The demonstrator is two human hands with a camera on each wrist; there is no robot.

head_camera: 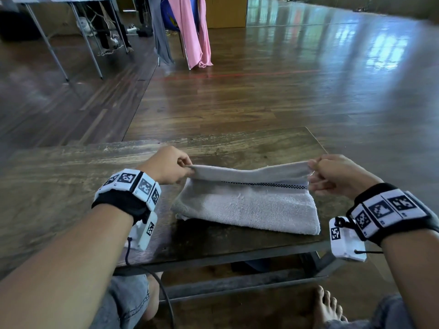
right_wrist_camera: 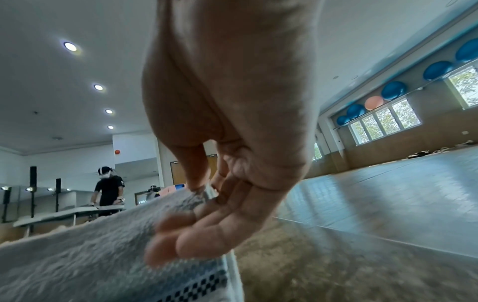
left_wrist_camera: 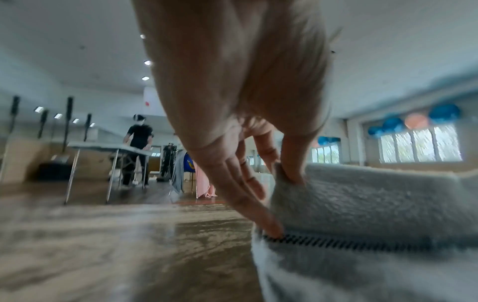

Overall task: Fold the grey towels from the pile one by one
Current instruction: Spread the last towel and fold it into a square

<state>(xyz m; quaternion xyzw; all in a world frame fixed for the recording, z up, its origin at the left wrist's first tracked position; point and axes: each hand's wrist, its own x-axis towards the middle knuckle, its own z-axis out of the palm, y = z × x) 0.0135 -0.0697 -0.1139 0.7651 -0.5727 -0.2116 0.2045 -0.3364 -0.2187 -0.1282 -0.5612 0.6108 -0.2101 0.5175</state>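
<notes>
My left hand (head_camera: 169, 166) pinches the far left corner of the grey towel (head_camera: 249, 207) between thumb and forefinger, and my right hand (head_camera: 337, 176) pinches the far right corner the same way, so the far edge is lifted in a taut band between them. The left wrist view shows what the head view hides: my thumb (left_wrist_camera: 292, 161) presses on top of the corner while my little finger (left_wrist_camera: 266, 222) reaches down to the checked stripe (left_wrist_camera: 349, 242). From the right wrist, my other fingers (right_wrist_camera: 186, 239) lie loosely spread against the pile. The towel lies folded on the dark wooden desk (head_camera: 71, 167), pale grey terry, with a thin black-and-white checked stripe just under the raised edge.
</notes>
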